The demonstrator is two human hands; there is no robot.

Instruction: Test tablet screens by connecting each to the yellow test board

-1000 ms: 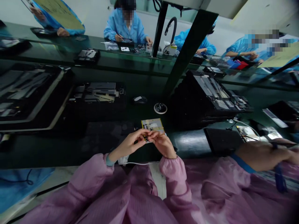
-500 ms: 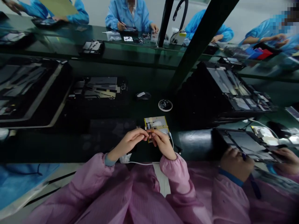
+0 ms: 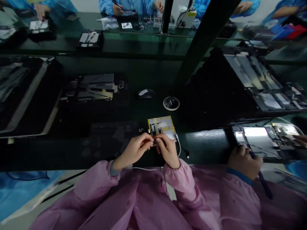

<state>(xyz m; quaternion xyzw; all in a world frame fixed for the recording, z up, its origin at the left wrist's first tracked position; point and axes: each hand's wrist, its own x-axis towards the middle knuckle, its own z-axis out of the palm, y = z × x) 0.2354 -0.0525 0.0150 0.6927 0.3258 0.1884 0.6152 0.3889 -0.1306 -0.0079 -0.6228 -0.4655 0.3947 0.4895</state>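
My left hand [image 3: 139,145] and my right hand [image 3: 167,146] meet in front of me, thumbs and forefingers pinched together. Between the fingertips there is a trace of something small and orange-brown, too small to name. Just beyond and partly under the fingers lies a flat silver panel [image 3: 164,123] with yellow edges, a white label and a dark strip. A white cable [image 3: 179,147] runs from beside the panel's right corner past my right wrist. A small dark plug [image 3: 187,156] lies to the right of that hand.
A computer mouse [image 3: 146,93] and a round white-rimmed dish [image 3: 171,103] stand beyond the panel. Stacked device trays rise at left [image 3: 35,95] and right [image 3: 259,80]. At right, a co-worker's hand [image 3: 244,163] holds a dark blue tool by an opened device [image 3: 256,140]. A dark post [image 3: 194,54] slants across.
The view has tipped down and shifted slightly. My hands stay pinched together over the panel's near edge, with fingers slightly changed. The dark plug now shows more plainly.
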